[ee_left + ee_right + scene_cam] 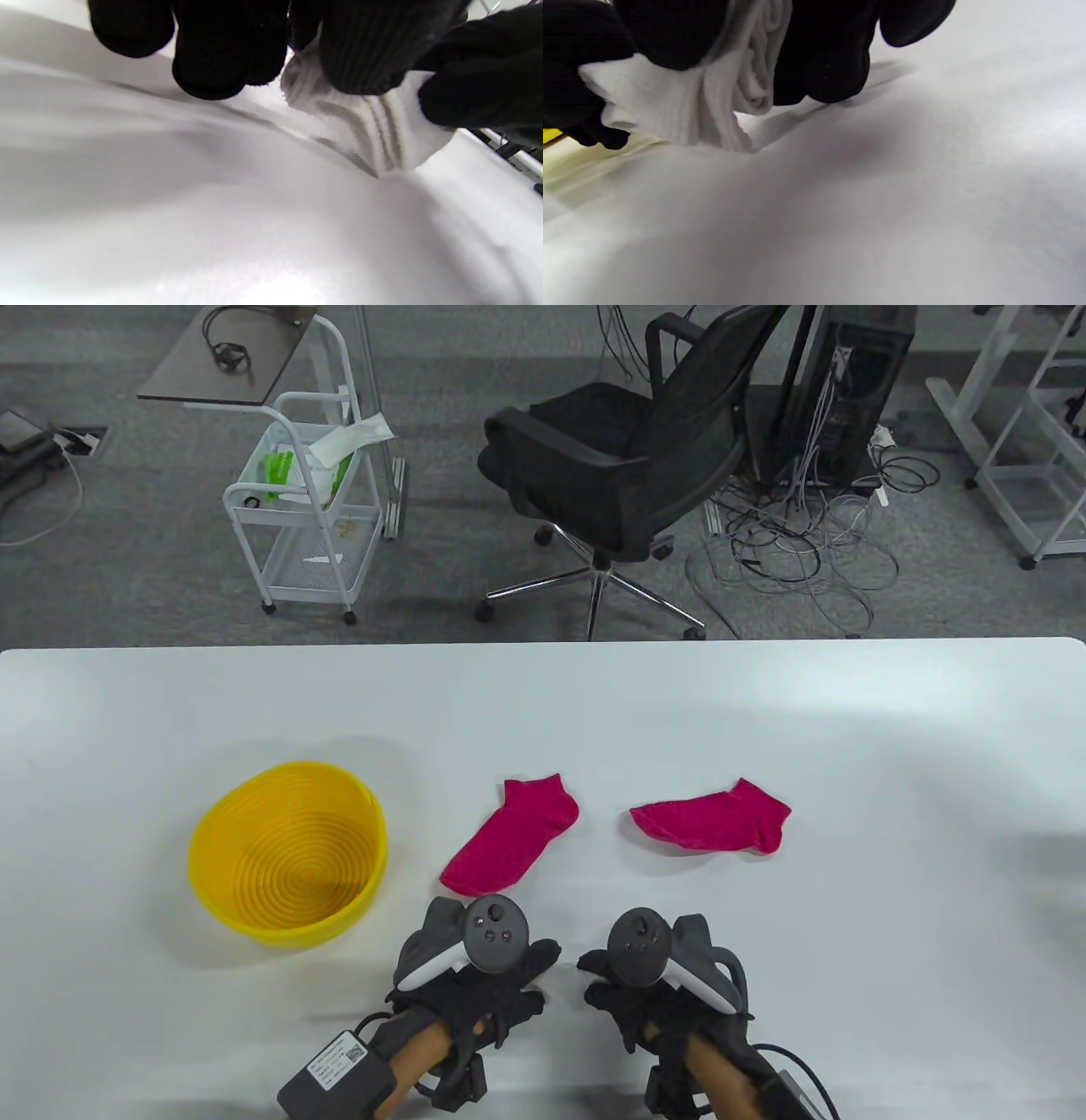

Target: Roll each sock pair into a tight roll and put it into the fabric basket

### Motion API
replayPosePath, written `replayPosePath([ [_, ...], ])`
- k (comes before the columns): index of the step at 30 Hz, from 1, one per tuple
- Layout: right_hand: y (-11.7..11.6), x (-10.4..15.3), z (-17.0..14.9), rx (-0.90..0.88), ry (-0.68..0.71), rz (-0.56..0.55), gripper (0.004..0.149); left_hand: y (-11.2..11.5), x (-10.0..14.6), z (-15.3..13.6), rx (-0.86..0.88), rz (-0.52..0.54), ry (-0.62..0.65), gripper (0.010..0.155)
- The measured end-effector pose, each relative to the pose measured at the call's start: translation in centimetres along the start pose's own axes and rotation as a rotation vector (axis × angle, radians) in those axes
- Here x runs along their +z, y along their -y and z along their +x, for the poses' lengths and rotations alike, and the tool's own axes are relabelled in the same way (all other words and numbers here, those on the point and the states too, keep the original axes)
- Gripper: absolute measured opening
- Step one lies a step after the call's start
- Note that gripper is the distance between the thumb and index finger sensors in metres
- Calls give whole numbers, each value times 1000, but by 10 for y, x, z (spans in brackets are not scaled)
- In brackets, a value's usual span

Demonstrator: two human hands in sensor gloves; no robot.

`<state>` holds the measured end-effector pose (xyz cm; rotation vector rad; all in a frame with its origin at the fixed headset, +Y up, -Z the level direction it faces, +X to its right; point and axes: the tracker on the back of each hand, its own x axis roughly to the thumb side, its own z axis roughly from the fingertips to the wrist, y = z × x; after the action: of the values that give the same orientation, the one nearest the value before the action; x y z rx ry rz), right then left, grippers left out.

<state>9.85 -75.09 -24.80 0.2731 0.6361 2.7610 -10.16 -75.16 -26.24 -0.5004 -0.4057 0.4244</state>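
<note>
A white ribbed sock roll (373, 131) rests on the white table, near the front edge. My left hand (297, 55) curls its fingers over one end, and my right hand (746, 51) grips the other end, where the roll (712, 101) shows its coiled layers. In the table view both hands (509, 971) (632, 980) sit close together and hide the roll. Two pink socks lie flat beyond them, one (512, 836) to the left and one (713, 819) to the right. The yellow basket (197, 848) stands empty at the left.
The basket's yellow edge (549, 134) shows at the left of the right wrist view. Beyond the table's far edge stand a black office chair (619, 466), a white cart (305, 509) and a tangle of cables (797, 534).
</note>
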Motion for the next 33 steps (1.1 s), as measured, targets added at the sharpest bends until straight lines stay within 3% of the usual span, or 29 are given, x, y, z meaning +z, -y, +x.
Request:
replayPosePath([
  [9,3,2,-1,-43,34,-35,56,-7,4,-5,51,66,-14,66],
  [15,9,6,-5,-235,113,11,56,-10,4,-15,276,64,49,70],
  [19,8,6,-7,-258,101,1,57,-10,2,-15,424,51,62,63],
  [21,8,7,-6,-222,73,-59,58,-13,2,-15,381,96,35,62],
  [23,15,14,0,-112,55,-234,58,-16,5,-15,340,159,-13,61],
  [24,20,19,4,-70,63,-377,56,-18,6,-15,323,184,-32,61],
  [26,25,27,12,-23,83,-475,54,-19,7,-15,304,217,-55,61],
  [30,16,30,29,104,84,-445,60,-21,10,-10,279,276,-63,60],
  [33,9,30,38,198,76,-497,52,-21,11,-4,260,283,-45,60],
])
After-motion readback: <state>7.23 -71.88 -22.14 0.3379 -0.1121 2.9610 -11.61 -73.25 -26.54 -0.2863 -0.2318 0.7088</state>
